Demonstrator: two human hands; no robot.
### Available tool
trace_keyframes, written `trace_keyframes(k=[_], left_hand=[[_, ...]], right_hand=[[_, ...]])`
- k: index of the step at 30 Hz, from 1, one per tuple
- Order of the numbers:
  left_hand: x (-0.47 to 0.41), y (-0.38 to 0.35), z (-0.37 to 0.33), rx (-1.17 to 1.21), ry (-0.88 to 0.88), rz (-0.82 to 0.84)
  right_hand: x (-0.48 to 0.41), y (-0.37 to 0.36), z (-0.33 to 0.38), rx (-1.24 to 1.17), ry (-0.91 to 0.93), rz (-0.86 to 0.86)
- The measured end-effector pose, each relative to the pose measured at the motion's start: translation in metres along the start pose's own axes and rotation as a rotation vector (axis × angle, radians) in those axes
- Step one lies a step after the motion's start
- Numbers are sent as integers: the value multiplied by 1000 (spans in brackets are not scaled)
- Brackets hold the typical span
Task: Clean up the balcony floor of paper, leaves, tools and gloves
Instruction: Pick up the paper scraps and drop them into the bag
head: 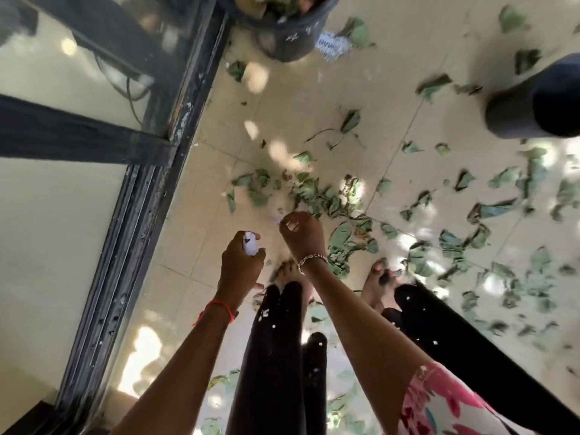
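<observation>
Left hand (241, 255) grips crumpled white paper scrap (250, 243). Right hand (303, 233) curled; whether it holds anything, cannot tell. Crinkled green leaves (317, 196) litter smooth beige tiles (314, 105), 12 to 4 o'clock. Round dark bucket (282, 32) at 12.

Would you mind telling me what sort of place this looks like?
Probably a home balcony: a tiled floor strewn with green leaves, a sliding glass door alongside, and a dark bucket holding leaves.

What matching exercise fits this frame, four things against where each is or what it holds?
1 bucket
2 printed scrap
3 white paper
4 bracelet

a in left hand
b on right wrist
c on floor, beside bucket
d holds leaves

Pairs: 1-d, 2-c, 3-a, 4-b.
</observation>
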State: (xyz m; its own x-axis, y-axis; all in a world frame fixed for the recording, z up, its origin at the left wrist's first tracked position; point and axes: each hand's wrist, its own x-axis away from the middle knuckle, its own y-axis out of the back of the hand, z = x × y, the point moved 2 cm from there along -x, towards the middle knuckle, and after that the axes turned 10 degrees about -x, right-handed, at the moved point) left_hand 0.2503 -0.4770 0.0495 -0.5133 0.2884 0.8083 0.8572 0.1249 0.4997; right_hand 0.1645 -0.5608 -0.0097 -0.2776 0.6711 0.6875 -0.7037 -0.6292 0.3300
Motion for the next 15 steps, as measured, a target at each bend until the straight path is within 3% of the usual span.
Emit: trace_keyframes(k=[4,6,12,15], left_hand=[[46,-2,-61,296,109,138],[72,-6,-100,326,129,182],[146,-32,-207,210,-52,254],[178,-53,-246,68,-134,270]], right_hand=[[32,69,34,-120,0,25],[51,107,49,-229,-28,22],[96,219,82,-347,105,-163],[113,266,80,-425,68,-251]])
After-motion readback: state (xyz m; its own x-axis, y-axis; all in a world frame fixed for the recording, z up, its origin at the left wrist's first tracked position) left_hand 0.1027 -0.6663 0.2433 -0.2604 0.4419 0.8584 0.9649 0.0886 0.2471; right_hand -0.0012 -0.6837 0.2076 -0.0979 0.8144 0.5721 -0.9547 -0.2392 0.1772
